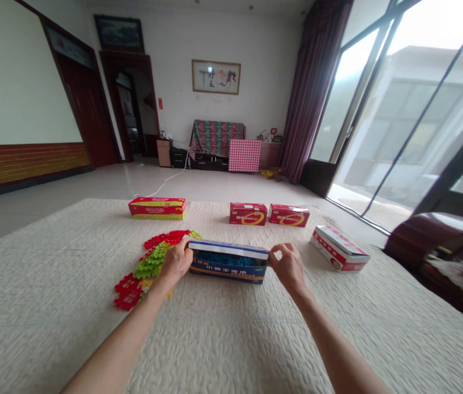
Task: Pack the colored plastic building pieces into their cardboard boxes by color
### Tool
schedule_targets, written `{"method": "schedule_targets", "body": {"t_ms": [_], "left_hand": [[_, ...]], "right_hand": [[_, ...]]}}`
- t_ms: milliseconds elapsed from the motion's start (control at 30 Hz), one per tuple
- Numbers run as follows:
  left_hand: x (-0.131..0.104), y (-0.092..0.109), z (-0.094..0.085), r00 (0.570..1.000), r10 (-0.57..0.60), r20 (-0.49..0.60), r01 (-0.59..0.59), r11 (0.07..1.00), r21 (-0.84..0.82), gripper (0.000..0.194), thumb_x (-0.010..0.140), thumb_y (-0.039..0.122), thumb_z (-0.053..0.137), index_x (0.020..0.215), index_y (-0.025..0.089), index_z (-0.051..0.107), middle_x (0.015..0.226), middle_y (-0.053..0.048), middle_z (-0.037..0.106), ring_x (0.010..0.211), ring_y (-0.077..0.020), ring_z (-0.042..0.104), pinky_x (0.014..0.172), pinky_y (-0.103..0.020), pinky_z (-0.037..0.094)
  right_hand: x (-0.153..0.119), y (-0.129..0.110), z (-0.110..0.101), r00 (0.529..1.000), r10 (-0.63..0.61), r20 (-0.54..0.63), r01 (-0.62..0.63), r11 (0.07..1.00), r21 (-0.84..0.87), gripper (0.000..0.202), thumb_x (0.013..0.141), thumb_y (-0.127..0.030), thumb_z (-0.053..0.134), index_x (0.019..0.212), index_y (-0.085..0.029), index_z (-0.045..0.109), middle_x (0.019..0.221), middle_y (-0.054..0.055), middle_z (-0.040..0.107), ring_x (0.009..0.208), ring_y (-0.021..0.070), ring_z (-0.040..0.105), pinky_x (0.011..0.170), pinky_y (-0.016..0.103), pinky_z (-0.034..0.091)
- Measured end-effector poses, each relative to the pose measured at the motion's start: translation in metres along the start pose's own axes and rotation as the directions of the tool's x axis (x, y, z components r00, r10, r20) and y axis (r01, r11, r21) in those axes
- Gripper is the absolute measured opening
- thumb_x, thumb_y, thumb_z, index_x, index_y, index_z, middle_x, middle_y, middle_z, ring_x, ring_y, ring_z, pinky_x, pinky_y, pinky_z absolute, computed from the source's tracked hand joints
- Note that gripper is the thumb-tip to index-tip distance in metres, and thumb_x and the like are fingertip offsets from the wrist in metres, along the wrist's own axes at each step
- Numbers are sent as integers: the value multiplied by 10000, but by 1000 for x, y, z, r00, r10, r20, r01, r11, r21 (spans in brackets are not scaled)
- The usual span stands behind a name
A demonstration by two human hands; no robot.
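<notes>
A blue cardboard box (227, 271) with white lettering stands in front of me, its lid partly raised along the near side. Blue pieces (225, 258) show through the gap beneath the lid. My left hand (177, 260) pinches the left end of the lid, and my right hand (288, 265) grips its right end with thumb and fingers together. Just left of the box, partly behind my left hand and forearm, lie red plastic pieces (128, 291), green plastic pieces (149, 264) and a few yellow ones.
On the quilted cream cover (223, 339) stand a red-and-yellow box (157, 208), two dark red boxes (248, 214) (289, 215) farther back, and a white-and-red box (340, 249) at the right. A dark wooden armrest (428, 232) borders the right side.
</notes>
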State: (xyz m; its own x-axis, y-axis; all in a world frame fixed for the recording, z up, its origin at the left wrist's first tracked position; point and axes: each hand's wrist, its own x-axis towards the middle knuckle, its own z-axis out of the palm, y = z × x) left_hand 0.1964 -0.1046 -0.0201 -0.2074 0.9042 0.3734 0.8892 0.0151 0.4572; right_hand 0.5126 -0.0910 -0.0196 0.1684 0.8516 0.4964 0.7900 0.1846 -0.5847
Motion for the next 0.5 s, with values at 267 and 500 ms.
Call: {"method": "schedule_targets", "body": {"t_ms": [267, 500], "left_hand": [[3, 4, -25, 986, 18, 166, -45, 986, 159, 277, 800, 312, 489, 832, 158, 717, 776, -141, 725, 791, -275, 688, 724, -329, 488], [32, 5, -20, 973, 40, 229, -72, 989, 132, 202, 740, 303, 571, 849, 202, 708, 816, -84, 740, 782, -237, 690, 686, -286, 489]], "right_hand": [[-2, -20, -17, 961, -36, 273, 42, 999, -19, 279, 830, -340, 454, 801, -186, 685, 726, 50, 683, 653, 187, 625, 597, 276, 407], [12, 0, 3, 888, 105, 448, -221, 951, 215, 279, 747, -377, 522, 886, -153, 615, 671, 44, 676, 563, 172, 620, 536, 266, 439]]}}
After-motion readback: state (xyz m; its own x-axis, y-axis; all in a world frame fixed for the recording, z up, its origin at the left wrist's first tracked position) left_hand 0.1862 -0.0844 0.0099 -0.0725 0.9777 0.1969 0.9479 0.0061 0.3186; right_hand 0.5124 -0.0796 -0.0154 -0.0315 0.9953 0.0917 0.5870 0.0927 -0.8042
